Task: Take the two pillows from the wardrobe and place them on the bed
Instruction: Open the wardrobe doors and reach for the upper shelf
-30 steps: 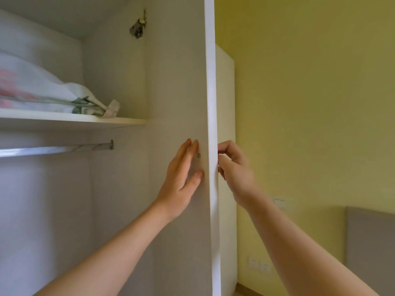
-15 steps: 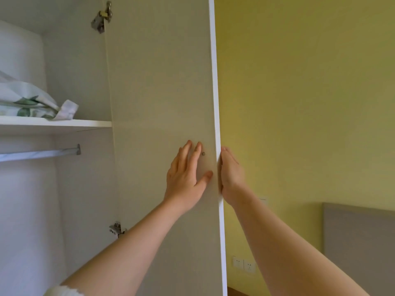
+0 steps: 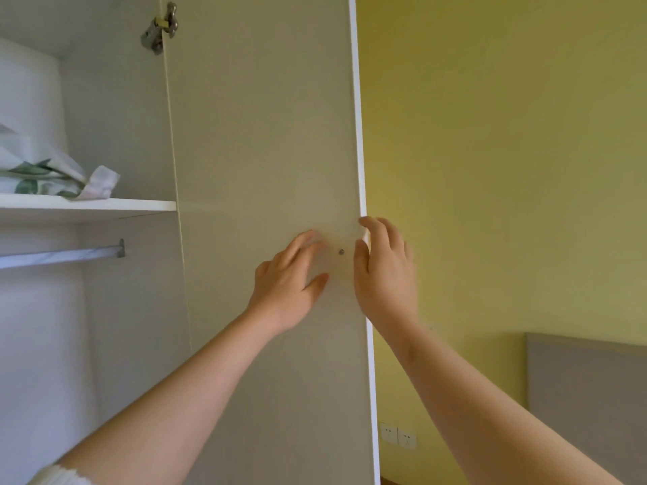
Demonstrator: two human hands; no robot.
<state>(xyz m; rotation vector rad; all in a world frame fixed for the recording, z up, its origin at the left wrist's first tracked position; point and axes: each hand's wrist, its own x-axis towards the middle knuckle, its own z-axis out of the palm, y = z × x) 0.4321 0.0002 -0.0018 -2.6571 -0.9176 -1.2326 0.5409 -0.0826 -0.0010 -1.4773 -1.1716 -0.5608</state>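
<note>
A white pillow with a green leaf print (image 3: 38, 169) lies on the upper wardrobe shelf (image 3: 105, 205) at the far left, cut off by the frame edge; a second pillow cannot be told apart. The wardrobe door (image 3: 262, 152) stands swung open in the middle of the view. My left hand (image 3: 287, 281) rests flat against the door's inner face, fingers apart. At the door's white edge, my right hand (image 3: 385, 271) is blurred, thumb over the inner face and fingers pointing up past the edge. Neither hand holds anything.
A metal hanging rail (image 3: 63, 255) runs under the shelf. A door hinge (image 3: 159, 29) sits at the top. Right of the door is a yellow wall (image 3: 507, 169) with two sockets (image 3: 397, 436) low down. A grey headboard (image 3: 588, 397) shows at the lower right.
The door has swung further open and the view has shifted. My right hand came from behind the door edge to its front, and my left hand slid slightly away from the screw.
</note>
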